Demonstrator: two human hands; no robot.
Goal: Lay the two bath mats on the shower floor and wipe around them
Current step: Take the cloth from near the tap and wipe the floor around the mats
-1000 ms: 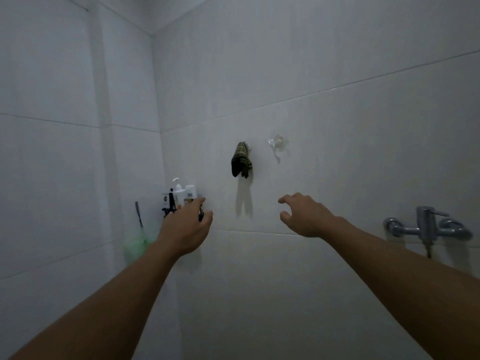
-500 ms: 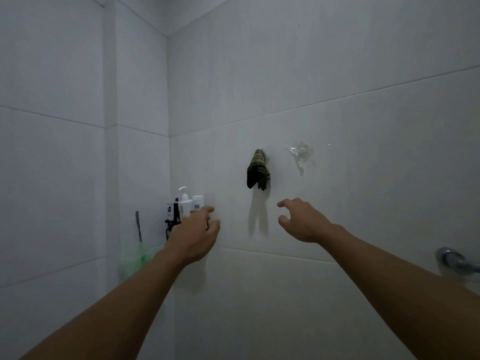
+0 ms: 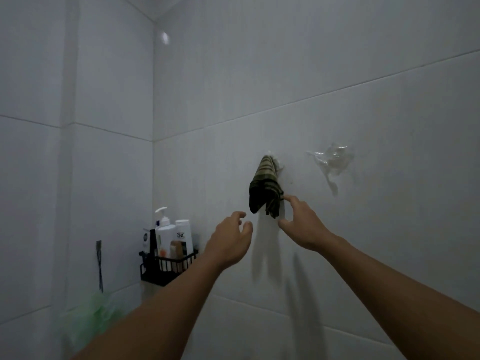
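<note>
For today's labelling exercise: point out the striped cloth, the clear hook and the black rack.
cloth (image 3: 263, 188), head view, its dark lower fold
clear hook (image 3: 333, 162), head view, its base
rack (image 3: 166, 266), head view, its front bars

Single head-worn view, close, angled slightly upward at a tiled wall corner

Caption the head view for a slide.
Both hands, left and right, reach for the striped cloth hanging on the shower wall.
</note>
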